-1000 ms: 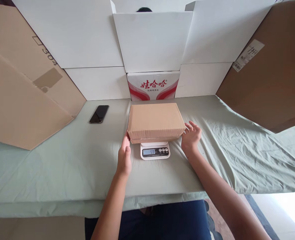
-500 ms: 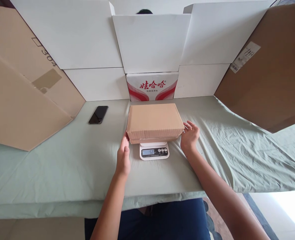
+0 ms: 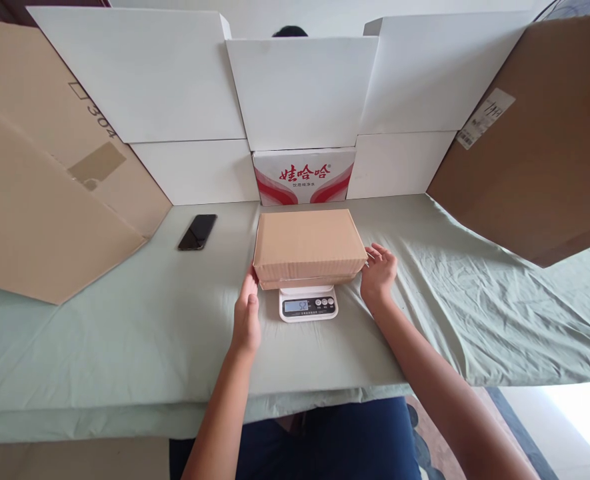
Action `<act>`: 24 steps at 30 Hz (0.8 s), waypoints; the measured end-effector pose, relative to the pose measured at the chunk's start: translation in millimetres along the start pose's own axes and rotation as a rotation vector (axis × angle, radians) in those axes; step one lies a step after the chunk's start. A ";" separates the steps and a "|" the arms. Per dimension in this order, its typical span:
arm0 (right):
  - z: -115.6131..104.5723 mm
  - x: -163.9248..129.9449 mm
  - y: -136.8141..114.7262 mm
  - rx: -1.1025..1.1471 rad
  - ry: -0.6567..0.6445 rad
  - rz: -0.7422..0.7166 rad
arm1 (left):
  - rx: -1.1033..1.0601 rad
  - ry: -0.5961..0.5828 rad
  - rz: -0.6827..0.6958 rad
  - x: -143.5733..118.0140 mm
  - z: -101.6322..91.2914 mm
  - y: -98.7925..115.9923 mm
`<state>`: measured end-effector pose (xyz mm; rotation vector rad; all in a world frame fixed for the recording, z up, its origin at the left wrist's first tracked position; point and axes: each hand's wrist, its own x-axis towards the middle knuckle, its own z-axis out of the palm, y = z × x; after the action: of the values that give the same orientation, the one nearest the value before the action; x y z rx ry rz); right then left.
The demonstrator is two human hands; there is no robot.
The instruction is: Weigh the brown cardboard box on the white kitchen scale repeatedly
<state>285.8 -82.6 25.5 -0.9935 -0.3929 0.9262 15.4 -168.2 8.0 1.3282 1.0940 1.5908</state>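
Note:
A closed brown cardboard box (image 3: 311, 239) rests on a white digital kitchen scale (image 3: 309, 316), covering its weighing platform. The lit display on the front of the scale seems to read 52. At the box's left front corner is my left hand (image 3: 247, 313), its fingers stretched along that side with the tips partly hidden and the thumb apart. On the opposite side, my right hand (image 3: 379, 273) is by the right front corner, fingers apart and slightly bent. Whether the right fingertips touch the cardboard, I cannot tell. Neither hand is wrapped round the box.
A black smartphone (image 3: 197, 232) lies on the green tablecloth (image 3: 175, 333) to the left. White boxes (image 3: 302, 93) and a red-and-white printed carton (image 3: 305, 175) form a wall behind. Large cardboard panels (image 3: 29, 173) flank both sides. The top of a dark-haired head (image 3: 291, 31) shows beyond.
The view has tilted slightly, so everything sits a little lower in the picture. Both hands, the box and the scale keep their places.

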 end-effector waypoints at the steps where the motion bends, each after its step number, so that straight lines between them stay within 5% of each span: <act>1: -0.3 0.7 0.6 -0.003 -0.002 -0.002 | 0.001 -0.001 0.002 0.0 -0.1 -0.3; 24: 1.5 0.8 -0.4 0.015 -0.016 -0.004 | 0.012 0.004 -0.006 0.8 -0.8 -1.7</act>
<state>285.4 -81.3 26.6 -0.9717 -0.4009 0.9327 14.6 -167.0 6.5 1.3283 1.1106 1.5855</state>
